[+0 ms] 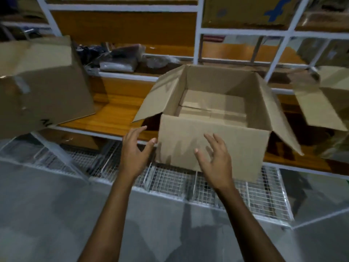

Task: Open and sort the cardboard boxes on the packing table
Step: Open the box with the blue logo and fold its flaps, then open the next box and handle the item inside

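Rack (pixel 198 31): is standing behind the table, white frame.
Table (pixel 113 118): its wooden top is carrying three boxes.
Left box (pixel 43 82): is lying tilted, well apart from the middle box.
Middle box (pixel 245 148): is sitting at the table's front edge, flaps standing open.
Right box (pixel 324 110): is sitting open, partly cut off.
Left hand (pixel 134 148): is hovering beside the middle box's left front corner, fingers spread, holding nothing.
Right hand (pixel 217 161): is spreading its fingers before the front wall, gripping nothing; whether it is touching, I cannot tell.
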Motion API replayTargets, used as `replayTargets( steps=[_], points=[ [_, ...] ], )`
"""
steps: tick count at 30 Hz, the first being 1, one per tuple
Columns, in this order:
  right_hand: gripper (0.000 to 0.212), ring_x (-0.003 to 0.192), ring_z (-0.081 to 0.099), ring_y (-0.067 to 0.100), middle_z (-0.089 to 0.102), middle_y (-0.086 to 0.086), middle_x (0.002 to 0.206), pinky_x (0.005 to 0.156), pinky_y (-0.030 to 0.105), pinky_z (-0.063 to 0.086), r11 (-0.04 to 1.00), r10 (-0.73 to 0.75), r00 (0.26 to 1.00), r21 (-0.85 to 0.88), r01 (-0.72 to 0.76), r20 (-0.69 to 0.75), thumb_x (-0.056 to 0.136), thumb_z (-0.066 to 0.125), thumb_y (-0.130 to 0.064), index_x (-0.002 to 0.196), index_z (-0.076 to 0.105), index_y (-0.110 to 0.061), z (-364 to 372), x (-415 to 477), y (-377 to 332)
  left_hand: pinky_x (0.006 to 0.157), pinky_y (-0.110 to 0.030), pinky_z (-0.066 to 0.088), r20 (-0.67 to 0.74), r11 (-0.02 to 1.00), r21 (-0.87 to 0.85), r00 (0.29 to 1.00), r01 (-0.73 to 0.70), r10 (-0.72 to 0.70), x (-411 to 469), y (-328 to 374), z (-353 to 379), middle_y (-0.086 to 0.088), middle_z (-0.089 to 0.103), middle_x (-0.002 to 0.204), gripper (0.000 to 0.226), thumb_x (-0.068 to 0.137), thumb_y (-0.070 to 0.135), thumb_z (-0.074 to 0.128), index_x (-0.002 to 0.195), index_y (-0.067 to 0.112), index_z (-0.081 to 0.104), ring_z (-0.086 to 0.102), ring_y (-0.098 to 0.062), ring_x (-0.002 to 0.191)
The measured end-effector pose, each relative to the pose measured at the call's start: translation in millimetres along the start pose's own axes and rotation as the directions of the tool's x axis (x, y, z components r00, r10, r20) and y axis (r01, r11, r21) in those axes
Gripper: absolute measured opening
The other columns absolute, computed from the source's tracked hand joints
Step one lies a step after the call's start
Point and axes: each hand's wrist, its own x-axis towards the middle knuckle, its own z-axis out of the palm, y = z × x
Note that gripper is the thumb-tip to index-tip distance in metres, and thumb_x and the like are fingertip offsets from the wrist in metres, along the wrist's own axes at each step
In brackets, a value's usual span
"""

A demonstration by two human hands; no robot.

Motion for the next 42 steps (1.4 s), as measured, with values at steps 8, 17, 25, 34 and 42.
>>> replayTargets(
  steps=[8, 17, 25, 34, 42],
  points=[
    [0.073, 0.139, 0.043, 0.016, 0.042, -0.004, 0.153, 0.107, 0.049, 0.046, 0.975, -0.043, 0.973, 0.223, -0.008, 0.225, 0.084, 0.054, -0.063, 0.148, 0.045, -0.030, 140.2, -59.9, -81.2, 0.105, -0.043, 0.046, -0.055, 0.988, -0.107, 0.992, 0.107, -0.114, -46.5, -67.4, -110.7, 0.013, 0.055, 0.132, 0.038, 0.090, 0.040, 0.066, 0.126, 0.042, 0.054, 0.051, -0.006, 0.126],
    [0.054, 0.134, 0.043, 0.005, 0.041, -0.010, 0.151, 0.104, 0.040, 0.049, 0.935, -0.191, 0.957, 0.338, 0.109, 0.220, 0.093, 0.064, -0.041, 0.143, 0.042, -0.042, 286.0, -85.0, -209.8, 0.100, -0.022, 0.040, -0.193, 1.000, 0.008, 0.981, 0.028, -0.026, -21.2, -162.0, -283.7, 0.012, 0.055, 0.132, 0.039, 0.091, 0.040, 0.062, 0.129, 0.030, 0.058, 0.049, -0.004, 0.126],
    [0.052, 0.135, 0.042, 0.006, 0.041, -0.011, 0.151, 0.103, 0.037, 0.050, 0.913, -0.247, 0.949, 0.374, 0.160, 0.196, 0.095, 0.064, -0.038, 0.144, 0.046, -0.036, 372.3, -53.4, -284.3, 0.102, -0.042, 0.047, -0.300, 0.997, 0.071, 0.954, 0.009, 0.012, 58.6, -211.3, -385.6, 0.010, 0.057, 0.126, 0.036, 0.090, 0.043, 0.061, 0.124, 0.033, 0.058, 0.054, -0.011, 0.121],
    [0.046, 0.128, 0.052, 0.016, 0.052, -0.002, 0.141, 0.095, 0.049, 0.054, 0.881, -0.316, 0.944, 0.399, 0.253, 0.099, 0.093, 0.069, -0.029, 0.137, 0.056, -0.027, 464.8, 61.9, -333.2, 0.101, -0.043, 0.047, -0.325, 0.987, 0.150, 0.940, -0.060, 0.106, 187.4, -257.2, -433.9, 0.007, 0.057, 0.122, 0.038, 0.090, 0.042, 0.060, 0.124, 0.026, 0.061, 0.052, -0.015, 0.121],
    [0.041, 0.132, 0.046, 0.020, 0.050, 0.005, 0.143, 0.103, 0.050, 0.048, 0.896, -0.397, 0.917, 0.235, 0.378, 0.041, 0.095, 0.065, -0.030, 0.134, 0.059, -0.020, 522.3, 204.3, -403.0, 0.097, -0.029, 0.032, -0.316, 0.883, 0.469, 0.937, 0.017, 0.150, 338.0, -284.5, -506.5, -0.009, 0.056, 0.127, 0.032, 0.091, 0.034, 0.063, 0.118, 0.017, 0.065, 0.042, -0.025, 0.124]
  ],
)
